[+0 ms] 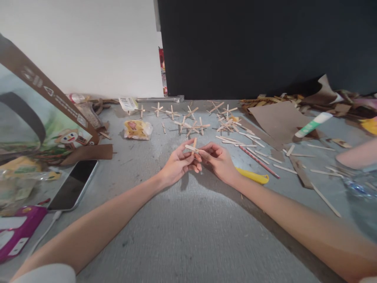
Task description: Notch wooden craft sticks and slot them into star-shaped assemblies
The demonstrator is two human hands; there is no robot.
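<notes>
Crossed wooden craft sticks [192, 148] are held between my two hands, just above the grey table. My left hand [176, 164] is closed on them from the left, its thumb lying along the near side. My right hand [217, 159] pinches their right side with thumb and forefinger. The fingers partly hide where the sticks cross. Beyond my hands stand several star-like shapes of crossed sticks [193, 127]. To the right of my right hand lie loose craft sticks [232, 140], a red pencil-like stick [259, 161] and a yellow-handled tool [251, 175], partly hidden by my right forearm.
A phone [73, 184] with a cable, a magenta power strip [22, 232] and a printed bag [47, 114] are on the left. A wrapped snack [137, 130] lies behind my left hand. Cardboard [278, 120] and a glue tube [313, 125] lie right, near another person's arm [357, 153].
</notes>
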